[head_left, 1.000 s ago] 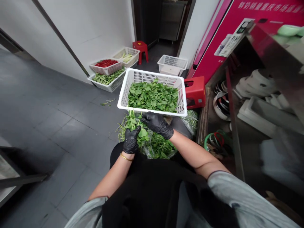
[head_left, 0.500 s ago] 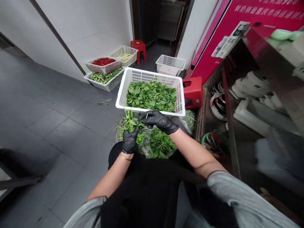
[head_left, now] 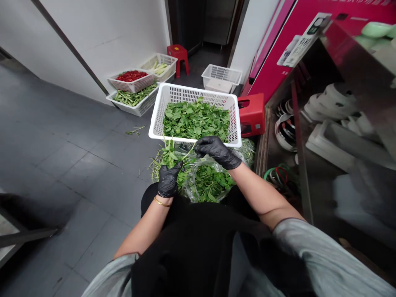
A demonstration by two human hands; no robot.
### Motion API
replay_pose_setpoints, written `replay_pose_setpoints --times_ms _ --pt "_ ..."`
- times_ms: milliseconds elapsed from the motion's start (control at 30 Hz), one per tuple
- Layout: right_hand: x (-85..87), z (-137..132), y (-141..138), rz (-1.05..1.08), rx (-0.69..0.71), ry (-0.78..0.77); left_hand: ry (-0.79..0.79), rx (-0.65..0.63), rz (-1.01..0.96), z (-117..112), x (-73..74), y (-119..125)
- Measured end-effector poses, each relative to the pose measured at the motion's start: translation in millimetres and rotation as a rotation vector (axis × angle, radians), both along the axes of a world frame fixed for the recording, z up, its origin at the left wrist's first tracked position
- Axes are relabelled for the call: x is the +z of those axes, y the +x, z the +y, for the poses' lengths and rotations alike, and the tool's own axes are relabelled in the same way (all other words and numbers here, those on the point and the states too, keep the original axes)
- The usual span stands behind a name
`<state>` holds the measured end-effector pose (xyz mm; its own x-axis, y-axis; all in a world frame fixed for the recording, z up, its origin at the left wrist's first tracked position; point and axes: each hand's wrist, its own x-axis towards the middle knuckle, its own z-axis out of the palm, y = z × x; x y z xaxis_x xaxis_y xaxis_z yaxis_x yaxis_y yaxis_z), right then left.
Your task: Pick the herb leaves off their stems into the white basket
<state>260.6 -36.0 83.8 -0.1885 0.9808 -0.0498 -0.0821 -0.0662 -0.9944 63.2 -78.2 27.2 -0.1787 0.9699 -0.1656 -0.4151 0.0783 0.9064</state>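
Observation:
My left hand (head_left: 168,180), in a black glove, is closed round a bunch of leafy greens (head_left: 169,157). My right hand (head_left: 215,151), gloved too, pinches the end of a thin green stem (head_left: 188,152) that runs across from the bunch. Just beyond both hands stands a white plastic basket (head_left: 156,119) with a layer of picked green leaves (head_left: 196,119) inside. Below my hands, a clear plastic bag (head_left: 192,181) holds more leafy greens (head_left: 212,181). Loose stems (head_left: 156,167) lie in a heap left of the bag, partly hidden by my left hand.
A red stool (head_left: 252,115) lies on its side behind the basket, another red stool (head_left: 177,53) stands by the doorway. Baskets of red chillies (head_left: 131,76), green pods (head_left: 134,97) and pale vegetables (head_left: 159,68) sit along the wall. A metal shelf (head_left: 301,165) with dishes flanks the right.
My right hand has moved right, away from my left, and a stem now stretches between them. My left hand keeps hold of the bunch. The view has shifted slightly.

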Motion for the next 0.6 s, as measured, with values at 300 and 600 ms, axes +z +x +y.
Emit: replay_pose_setpoints --times_ms 300,600 --pt "-40.1 -42.1 -3.3 0.148 0.081 -0.239 -0.15 -0.064 -0.356 11.9 4.4 1.7" --pt "-58.6 -8.0 -39.2 0.368 -0.118 -0.217 -0.031 -0.033 -0.191 -1.1 8.1 15.4"
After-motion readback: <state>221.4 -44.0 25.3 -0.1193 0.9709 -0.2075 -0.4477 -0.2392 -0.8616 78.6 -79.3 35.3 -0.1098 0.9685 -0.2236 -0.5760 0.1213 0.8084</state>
